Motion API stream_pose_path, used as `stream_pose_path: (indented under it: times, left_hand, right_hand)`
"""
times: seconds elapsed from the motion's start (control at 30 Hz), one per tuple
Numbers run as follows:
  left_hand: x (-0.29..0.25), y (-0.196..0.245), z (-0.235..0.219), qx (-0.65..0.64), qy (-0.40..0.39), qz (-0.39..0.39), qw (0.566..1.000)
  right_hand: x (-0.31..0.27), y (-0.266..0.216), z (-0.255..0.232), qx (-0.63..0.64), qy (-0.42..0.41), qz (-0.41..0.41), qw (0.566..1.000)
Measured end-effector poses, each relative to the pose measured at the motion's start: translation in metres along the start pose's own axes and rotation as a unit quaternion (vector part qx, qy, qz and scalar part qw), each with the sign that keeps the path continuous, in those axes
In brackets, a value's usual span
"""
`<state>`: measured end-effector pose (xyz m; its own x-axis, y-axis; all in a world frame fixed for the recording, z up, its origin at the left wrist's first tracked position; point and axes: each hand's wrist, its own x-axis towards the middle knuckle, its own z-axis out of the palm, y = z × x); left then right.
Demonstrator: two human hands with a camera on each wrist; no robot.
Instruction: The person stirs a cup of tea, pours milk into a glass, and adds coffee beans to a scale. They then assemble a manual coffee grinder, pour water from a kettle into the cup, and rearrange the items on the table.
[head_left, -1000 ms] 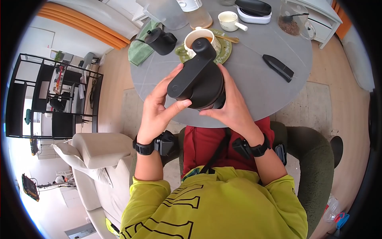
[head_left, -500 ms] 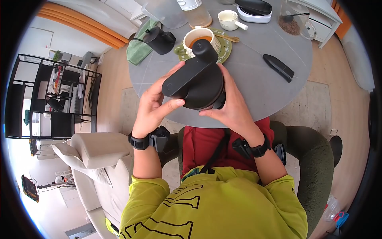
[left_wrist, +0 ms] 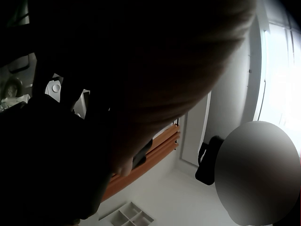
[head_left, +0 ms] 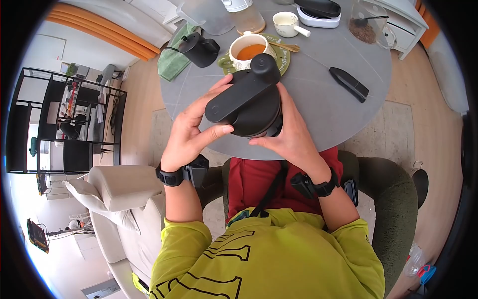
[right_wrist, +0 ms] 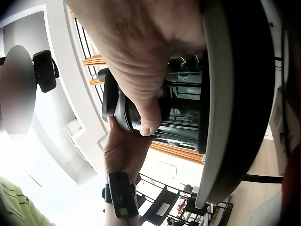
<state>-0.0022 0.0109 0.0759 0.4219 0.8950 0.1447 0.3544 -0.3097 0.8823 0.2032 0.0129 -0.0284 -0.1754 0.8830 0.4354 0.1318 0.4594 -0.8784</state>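
Note:
Both hands hold a black crank-topped device (head_left: 254,109) above the near edge of the table. The left hand (head_left: 191,127) grips its left side, thumb at the lower rim of the top. Wrapped round the right side is the right hand (head_left: 296,129). A long black arm with a round knob lies across the top, the knob pointing away from the body. In the right wrist view the device's clear ribbed body (right_wrist: 183,108) shows beneath the right hand (right_wrist: 141,61), and the left hand (right_wrist: 124,148) touches the black top. The left wrist view is mostly dark.
Behind the device stands a cup of orange-brown liquid (head_left: 251,51) on a green plate (head_left: 285,62). A black kettle (head_left: 199,50) and green cloth (head_left: 174,65) are left. Right are a small white cup (head_left: 286,25), a black tool (head_left: 348,84) and a clear jug (head_left: 366,32).
The left hand has shifted slightly left. The knob end of the arm has moved right and a little towards the body, uncovering more of the cup. The right hand looks nearly still.

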Motion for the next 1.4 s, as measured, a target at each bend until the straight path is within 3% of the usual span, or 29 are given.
stream_pose_path:
  times: [0.33, 0.63, 0.7, 0.83, 1.07, 1.13, 1.37, 1.4]
  left_hand:
    - [0.0, -0.004, -0.002, -0.028, 0.0, -0.003, 1.0]
    - [-0.011, 0.001, 0.031, -0.009, 0.111, -0.04, 0.993]
    - [-0.014, 0.002, 0.045, 0.043, 0.196, -0.055, 0.978]
    - [-0.008, 0.001, 0.057, 0.039, 0.224, -0.034, 0.973]
    - [-0.004, -0.019, 0.049, 0.026, 0.17, -0.007, 0.985]
    - [0.002, -0.022, 0.051, 0.21, 0.137, 0.099, 0.963]
    - [0.001, -0.038, 0.051, 0.073, 0.163, 0.073, 0.981]
    - [0.0, -0.038, 0.045, 0.06, 0.131, 0.051, 0.988]
  right_hand:
    - [0.0, 0.001, 0.0, 0.007, -0.006, 0.004, 1.0]
    - [0.001, 0.0, 0.0, 0.01, -0.006, 0.008, 1.0]
    - [0.001, -0.002, 0.0, 0.016, -0.004, 0.008, 1.0]
    - [0.002, -0.003, -0.001, 0.026, -0.009, 0.021, 0.999]
    - [0.001, -0.002, 0.0, 0.025, -0.002, 0.007, 1.0]
    - [0.001, 0.001, 0.001, 0.005, 0.002, 0.004, 1.0]
    - [0.002, 0.0, 0.002, 0.006, -0.002, 0.002, 1.0]
    - [0.002, 0.0, 0.002, 0.019, -0.001, 0.005, 1.0]
